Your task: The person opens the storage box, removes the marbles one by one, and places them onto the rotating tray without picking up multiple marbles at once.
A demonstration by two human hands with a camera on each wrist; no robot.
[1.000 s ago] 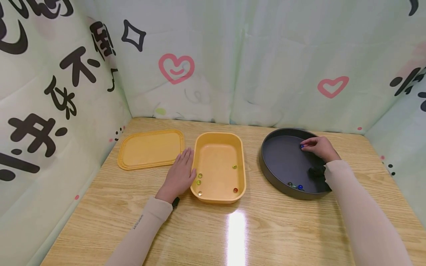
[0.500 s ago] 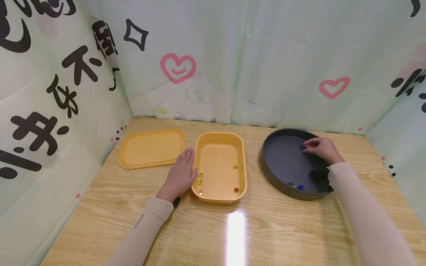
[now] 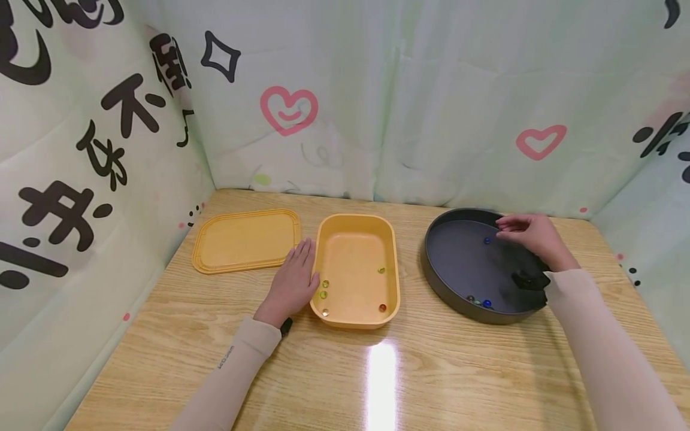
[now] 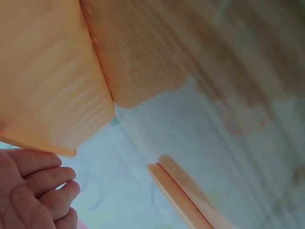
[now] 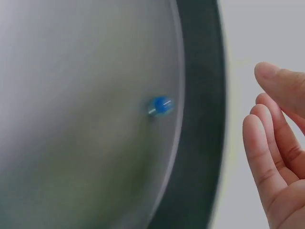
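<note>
A blue marble point(image 3: 487, 240) lies on the floor of the round dark pan point(image 3: 431, 263), near its far side. Just right of it, over the pan's rim, my right hand point(image 3: 536, 237) hovers. In the right wrist view its thumb and fingers point(image 5: 256, 143) are apart, with nothing between them, and the blue marble point(image 5: 161, 105) sits by the pan wall. My left hand point(image 3: 291, 284) rests with extended fingers against the left side of the yellow rectangular box point(image 3: 356, 326). Inside the box are several marbles, yellow-green ones point(image 3: 323, 294), a pale one and a red-brown one point(image 3: 383, 308).
A flat yellow lid point(image 3: 245, 241) lies left of the box on the wooden table point(image 3: 269, 383). More marbles, one of them blue point(image 3: 487, 303), gather at the pan's near edge. Printed curtains point(image 3: 453, 102) hang behind and at both sides.
My right hand lets go of the blue marble, which now lies in the pan, and has drawn away to the right. The left hand keeps its place against the box.
</note>
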